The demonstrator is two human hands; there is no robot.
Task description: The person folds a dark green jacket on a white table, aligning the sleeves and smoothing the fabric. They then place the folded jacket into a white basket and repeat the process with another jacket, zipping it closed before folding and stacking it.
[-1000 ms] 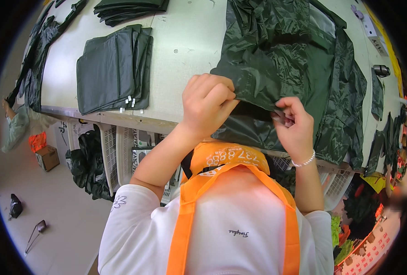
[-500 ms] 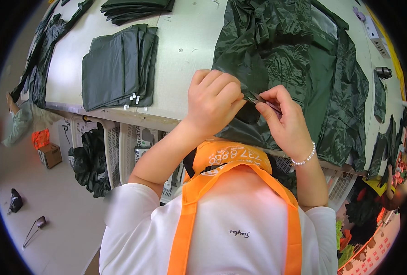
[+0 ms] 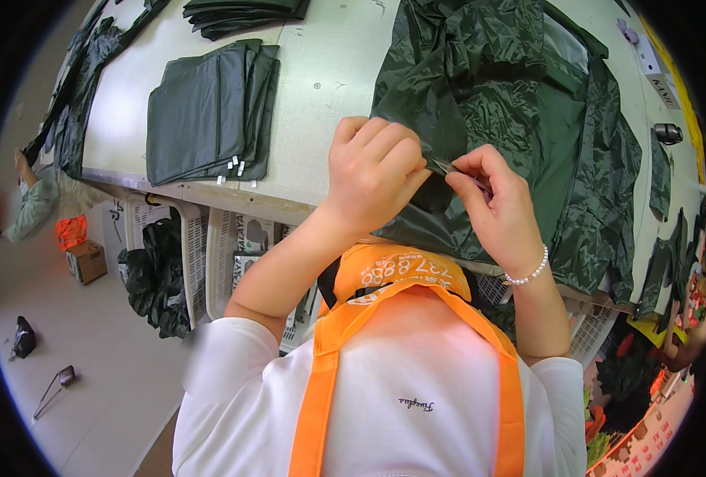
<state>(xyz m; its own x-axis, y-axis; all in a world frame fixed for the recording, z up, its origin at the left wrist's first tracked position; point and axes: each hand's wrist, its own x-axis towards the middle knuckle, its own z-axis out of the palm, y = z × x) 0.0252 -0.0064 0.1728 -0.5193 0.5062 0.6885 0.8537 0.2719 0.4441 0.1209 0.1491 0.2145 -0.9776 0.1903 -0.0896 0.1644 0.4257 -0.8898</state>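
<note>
A dark green, shiny garment lies crumpled over the table in front of me, and part of it hangs at the near edge. My left hand is closed in a pinch on the garment's dark fabric, knuckles up; its fingertips are partly hidden. Close beside it on the right, my right hand grips a small pair of thread snips. Their metal tips point left toward the left fingertips, just over the fabric. Most of the snips' body is covered by my right fingers.
A stack of folded dark green pieces lies left on the table, with another stack behind it. White plastic baskets stand below the edge. At far left, a person's sleeve shows near hanging fabric. A dark cylindrical object sits far right.
The snips' tips have drawn slightly back from the left fingertips. My left hand keeps its pinch, and the whole view has shifted a little.
</note>
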